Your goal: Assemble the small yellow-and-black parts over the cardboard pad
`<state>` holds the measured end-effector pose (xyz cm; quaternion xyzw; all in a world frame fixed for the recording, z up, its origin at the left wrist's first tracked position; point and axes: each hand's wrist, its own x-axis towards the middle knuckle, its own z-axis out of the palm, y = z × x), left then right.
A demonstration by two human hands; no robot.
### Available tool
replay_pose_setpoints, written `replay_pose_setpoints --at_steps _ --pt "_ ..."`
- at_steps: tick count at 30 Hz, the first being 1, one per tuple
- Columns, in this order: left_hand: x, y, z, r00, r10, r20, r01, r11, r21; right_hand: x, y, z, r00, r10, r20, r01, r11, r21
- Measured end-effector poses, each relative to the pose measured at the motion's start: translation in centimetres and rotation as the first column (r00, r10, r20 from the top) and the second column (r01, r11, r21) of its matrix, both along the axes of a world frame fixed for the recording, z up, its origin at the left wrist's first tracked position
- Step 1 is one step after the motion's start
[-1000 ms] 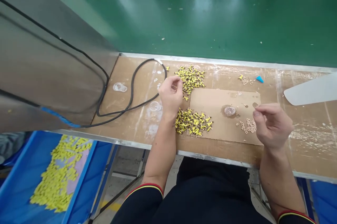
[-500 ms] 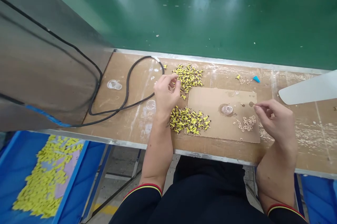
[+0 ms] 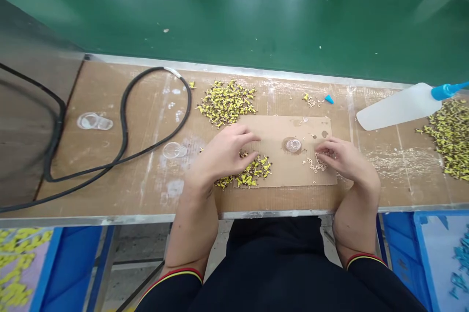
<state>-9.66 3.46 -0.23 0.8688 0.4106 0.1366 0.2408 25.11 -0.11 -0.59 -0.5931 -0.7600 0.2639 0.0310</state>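
Observation:
My left hand [image 3: 227, 151] is over the near pile of small yellow-and-dark pieces [image 3: 252, 173], thumb and fingers apart, with nothing visible between them. It covers part of that pile. My right hand [image 3: 342, 156] is at the small beige pieces [image 3: 317, 164] on the right part of a cardboard sheet [image 3: 282, 175]. Its fingers are bent and its thumb and fingertips close together; anything between them is too small to make out. Between the hands a small clear round dish [image 3: 293, 144] sits on the cardboard in a wet-looking patch.
A far yellow pile [image 3: 229, 101] lies behind my left hand. On the right are a white bottle with a blue nozzle [image 3: 399, 106] and another pile [image 3: 454, 141]. A blue cap [image 3: 329, 99] lies behind the cardboard. A black cable [image 3: 124, 141] loops across the left.
The view has swung right, showing the bottle's nozzle and right-hand pile. My left hand has come from the far pile to the near one and opened wider. My right hand has moved onto the beige pieces.

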Motion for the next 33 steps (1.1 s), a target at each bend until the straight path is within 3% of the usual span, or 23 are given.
replay_pose_setpoints --at_steps 6,11,16,22,33 --pt "2.4 -0.8 -0.1 0.982 -0.178 -0.063 0.173 0.981 -0.085 -0.6 0.1 0.4 0.998 -0.024 0.063 0.026 0.999 -0.030" --pt "3.5 -1.3 -0.5 0.959 -0.241 -0.148 0.224 0.966 -0.126 -1.2 0.1 0.3 0.995 -0.002 0.104 0.004 1.000 -0.028" --pt "3.9 -1.2 -1.1 0.955 -0.219 -0.199 0.198 0.973 -0.121 -1.2 -0.1 -0.2 0.992 0.021 0.128 -0.021 1.000 0.001" --pt "3.4 -0.9 -1.0 0.976 -0.140 -0.165 0.137 0.990 -0.025 -1.2 -0.2 0.6 0.999 0.024 0.022 -0.024 1.000 0.009" --pt "3.3 -1.0 -1.6 0.969 -0.154 -0.194 0.153 0.988 -0.020 -1.6 -0.1 0.6 0.997 0.053 0.057 -0.055 0.998 0.023"
